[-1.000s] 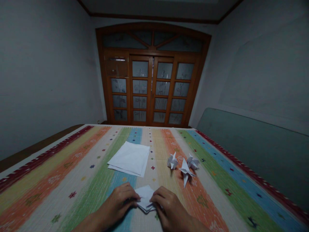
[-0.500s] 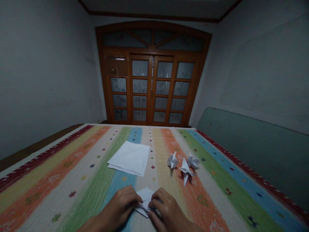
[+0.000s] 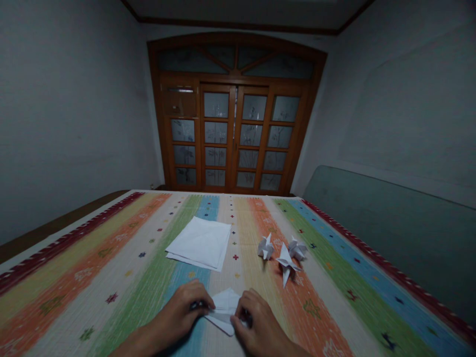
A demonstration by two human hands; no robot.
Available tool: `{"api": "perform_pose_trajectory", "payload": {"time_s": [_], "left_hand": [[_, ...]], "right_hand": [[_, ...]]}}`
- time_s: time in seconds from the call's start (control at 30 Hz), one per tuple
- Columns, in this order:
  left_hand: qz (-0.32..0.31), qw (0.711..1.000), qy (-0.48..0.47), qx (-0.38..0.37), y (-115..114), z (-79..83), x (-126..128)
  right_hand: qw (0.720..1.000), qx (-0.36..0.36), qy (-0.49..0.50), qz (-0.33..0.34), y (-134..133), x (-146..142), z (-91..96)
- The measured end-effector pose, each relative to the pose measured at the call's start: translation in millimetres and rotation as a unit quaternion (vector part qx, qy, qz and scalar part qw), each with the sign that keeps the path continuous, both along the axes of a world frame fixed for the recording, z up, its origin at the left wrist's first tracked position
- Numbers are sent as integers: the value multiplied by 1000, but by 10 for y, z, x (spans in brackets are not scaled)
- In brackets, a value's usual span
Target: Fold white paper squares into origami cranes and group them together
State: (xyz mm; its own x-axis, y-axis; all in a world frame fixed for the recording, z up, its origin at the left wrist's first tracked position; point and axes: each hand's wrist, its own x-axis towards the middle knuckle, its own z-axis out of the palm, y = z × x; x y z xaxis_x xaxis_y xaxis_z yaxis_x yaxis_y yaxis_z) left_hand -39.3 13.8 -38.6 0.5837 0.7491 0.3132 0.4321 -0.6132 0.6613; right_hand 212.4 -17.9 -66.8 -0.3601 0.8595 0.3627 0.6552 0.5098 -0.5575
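Both my hands work low at the near edge of the view. My left hand and my right hand pinch opposite sides of a folded white paper, with fingers partly covering it. One pointed corner of the paper faces me and rests on or just above the cloth. Ahead of my hands lies a stack of white paper squares. To the right of it stand several white origami birds: one, a second and a third.
Everything lies on a wide striped cloth with small embroidered motifs. A grey-green padded panel runs along the right side, and a wooden ledge along the left. Glazed wooden doors stand beyond the far edge.
The folded paper now lies wider and flatter between my hands, with its point turned toward me. My hands have drawn slightly apart. The paper stack and birds have not moved.
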Motion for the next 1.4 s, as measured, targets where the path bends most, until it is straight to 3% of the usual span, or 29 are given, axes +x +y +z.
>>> {"api": "perform_pose_trajectory", "payload": {"time_s": [0.4,0.67,0.87,1.1,1.2,1.4], "left_hand": [[21,998,36,-38,155,-62,-125],[42,997,52,-33,116,-15,-92],[-19,997,68,25,65,23,-68],[-63,987,107,99,17,179,-107],[-75,987,109,96,12,227,-124],[-62,980,168,83,36,273,-140]], "right_hand": [[998,16,-56,3,13,4,-6],[997,-5,-69,-16,16,-10,-13],[997,13,-80,-9,-1,-15,-36],[997,30,-74,-14,-11,-20,-62],[996,42,-78,21,3,-8,-38],[969,135,-192,80,70,15,-62]]}}
